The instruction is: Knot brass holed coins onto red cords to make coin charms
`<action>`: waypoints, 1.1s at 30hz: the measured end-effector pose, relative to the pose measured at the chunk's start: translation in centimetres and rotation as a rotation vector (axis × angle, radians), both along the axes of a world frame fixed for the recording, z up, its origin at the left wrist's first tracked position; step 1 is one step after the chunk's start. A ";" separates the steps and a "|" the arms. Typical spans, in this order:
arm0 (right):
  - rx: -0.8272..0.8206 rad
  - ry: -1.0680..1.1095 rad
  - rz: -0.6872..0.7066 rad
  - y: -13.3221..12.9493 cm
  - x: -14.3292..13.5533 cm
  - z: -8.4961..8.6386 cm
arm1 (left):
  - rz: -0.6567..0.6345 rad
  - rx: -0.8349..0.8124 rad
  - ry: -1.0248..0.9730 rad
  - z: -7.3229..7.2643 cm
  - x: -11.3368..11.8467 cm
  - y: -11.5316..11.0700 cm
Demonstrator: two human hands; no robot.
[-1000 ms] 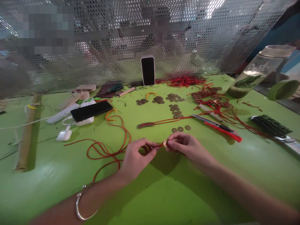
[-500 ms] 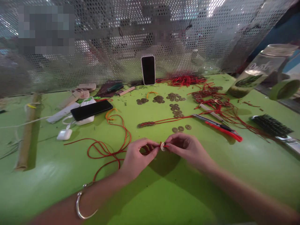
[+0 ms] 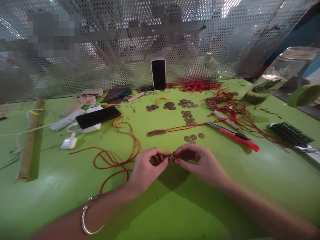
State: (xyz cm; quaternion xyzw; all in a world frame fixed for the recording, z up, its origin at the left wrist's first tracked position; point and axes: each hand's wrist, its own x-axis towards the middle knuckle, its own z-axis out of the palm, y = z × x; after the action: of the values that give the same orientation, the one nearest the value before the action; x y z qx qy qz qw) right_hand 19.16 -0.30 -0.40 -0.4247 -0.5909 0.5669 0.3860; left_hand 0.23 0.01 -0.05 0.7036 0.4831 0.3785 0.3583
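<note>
Between my two hands is a small round coin with a hole (image 3: 172,158), red cord running at it. My left hand (image 3: 149,168) is closed, thumb and forefinger pinching the coin's left side. My right hand (image 3: 200,162) is closed too, its fingertips pinching at the red cord on the coin's right side. A long red cord (image 3: 107,162) lies in loops left of my left hand. Just beyond my hands are several loose coins (image 3: 193,137), partly hidden by my right hand. Farther off lies a row of overlapping coins (image 3: 156,132) strung on red cord.
Coin piles (image 3: 188,117) lie mid-table. On the right are a red utility knife (image 3: 235,136), a black brush (image 3: 291,134) and a glass jar (image 3: 272,78). A black phone (image 3: 98,117) and bamboo stick (image 3: 29,143) lie left. Another phone (image 3: 159,75) leans against the perforated metal screen (image 3: 112,66).
The coin between my fingers has turned from facing me to a more slanted angle. My right fingertips have shifted slightly at the cord. Another loose coin shows beyond my right hand.
</note>
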 end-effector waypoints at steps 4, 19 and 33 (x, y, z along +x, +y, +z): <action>0.005 -0.038 -0.029 0.0 0.0 0.0 | 0.000 0.014 0.009 0.0 0.0 -0.1; 0.013 -0.085 -0.039 0.0 0.0 0.2 | -0.050 0.100 0.109 -0.2 -0.2 -0.2; -0.060 -0.015 -0.023 0.1 -0.2 0.1 | -0.053 0.138 0.104 -0.1 0.0 -0.2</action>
State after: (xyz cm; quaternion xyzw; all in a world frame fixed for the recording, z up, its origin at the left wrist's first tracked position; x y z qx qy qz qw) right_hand 18.97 -0.17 -0.26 -0.4472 -0.5715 0.5768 0.3750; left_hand 0.20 -0.24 -0.12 0.7579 0.4550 0.3643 0.2931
